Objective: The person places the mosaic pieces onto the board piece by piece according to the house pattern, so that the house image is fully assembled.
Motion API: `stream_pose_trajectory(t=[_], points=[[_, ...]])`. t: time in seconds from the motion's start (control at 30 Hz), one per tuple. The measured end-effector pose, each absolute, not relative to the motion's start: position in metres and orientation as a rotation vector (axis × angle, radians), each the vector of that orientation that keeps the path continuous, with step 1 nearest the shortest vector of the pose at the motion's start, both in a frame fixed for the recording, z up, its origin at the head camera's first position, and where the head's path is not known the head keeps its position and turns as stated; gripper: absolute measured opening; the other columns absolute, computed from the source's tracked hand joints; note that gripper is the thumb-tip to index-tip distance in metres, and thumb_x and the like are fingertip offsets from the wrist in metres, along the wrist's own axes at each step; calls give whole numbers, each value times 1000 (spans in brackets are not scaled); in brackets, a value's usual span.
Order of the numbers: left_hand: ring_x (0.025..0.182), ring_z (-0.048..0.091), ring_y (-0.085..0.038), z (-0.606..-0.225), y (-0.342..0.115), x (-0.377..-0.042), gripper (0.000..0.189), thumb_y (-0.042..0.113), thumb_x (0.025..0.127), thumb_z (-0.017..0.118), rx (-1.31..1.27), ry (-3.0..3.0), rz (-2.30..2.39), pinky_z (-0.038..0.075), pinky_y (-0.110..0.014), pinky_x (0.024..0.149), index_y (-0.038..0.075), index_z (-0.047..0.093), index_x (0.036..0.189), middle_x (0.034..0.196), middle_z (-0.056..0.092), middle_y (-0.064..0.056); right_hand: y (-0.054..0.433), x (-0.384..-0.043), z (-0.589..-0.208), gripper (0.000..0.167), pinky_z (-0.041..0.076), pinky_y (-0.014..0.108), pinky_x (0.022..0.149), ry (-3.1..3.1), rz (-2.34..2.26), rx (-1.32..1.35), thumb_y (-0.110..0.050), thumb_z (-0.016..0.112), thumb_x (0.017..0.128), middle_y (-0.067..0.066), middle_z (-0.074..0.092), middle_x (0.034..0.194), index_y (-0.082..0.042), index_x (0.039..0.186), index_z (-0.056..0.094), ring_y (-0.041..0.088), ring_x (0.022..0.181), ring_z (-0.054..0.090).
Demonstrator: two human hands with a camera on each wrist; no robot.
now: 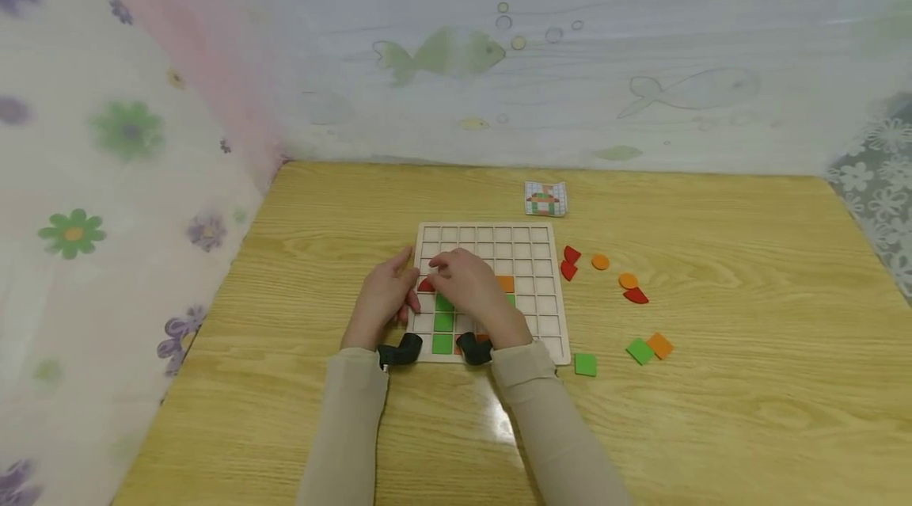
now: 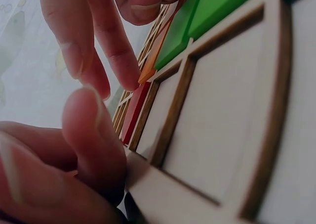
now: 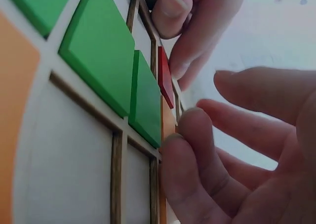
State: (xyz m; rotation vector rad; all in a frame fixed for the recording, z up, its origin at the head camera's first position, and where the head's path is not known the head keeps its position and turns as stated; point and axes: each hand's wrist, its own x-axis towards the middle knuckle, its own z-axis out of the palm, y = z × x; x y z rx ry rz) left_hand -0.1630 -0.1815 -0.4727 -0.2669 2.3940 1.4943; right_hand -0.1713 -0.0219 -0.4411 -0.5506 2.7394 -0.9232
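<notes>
1. Wooden grid board (image 1: 543,306): red piece (image 1: 425,285) sits in its left column.
2. Left hand (image 1: 381,296), fingers loosely bent, is beside the left edge; right hand (image 1: 470,288), thumb and fingers apart, is above the board.
3. Green square (image 1: 586,365) lies just beyond the near right corner.

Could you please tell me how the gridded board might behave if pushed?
Lying flat, the gridded board would probably slide rather than tip. Its straight, wood-like edges suggest stiffness. Green pieces on it would likely travel along.
</notes>
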Motion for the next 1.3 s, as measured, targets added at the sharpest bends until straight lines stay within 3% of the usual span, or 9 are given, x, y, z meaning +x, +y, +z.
stream_pose_trajectory(t=[0.23,0.43,0.83,1.3], points=[[34,44,-16,-472,-182,-163,52,27,93,45,-254,2393,1493,37,-26,32,29,26,141,57,58,-13,-16,-171,-441,29,40,35,89,2696,-901,-613,-25,52,88,2,53,118,-16,115,61,18,108,49],[33,43,-16,-473,-184,-164,48,25,93,46,-233,2402,1527,35,-26,30,31,32,138,56,58,-14,-12,-172,-440,30,38,36,93,2647,-934,-643,-24,51,89,1,52,123,-18,118,59,19,114,46],[33,42,-15,-472,-183,-163,45,26,92,48,-264,2360,1565,36,-25,31,33,37,136,56,56,-13,18,-169,-430,30,45,30,74,2630,-1108,-526,-28,53,88,-7,52,118,-20,117,59,11,87,55],[34,41,-15,-470,-184,-163,45,28,93,47,-249,2343,1542,38,-25,33,33,36,136,59,56,-13,84,-159,-417,31,46,31,69,2713,-1092,-380,-27,53,89,-5,55,109,-16,118,58,14,85,55]])
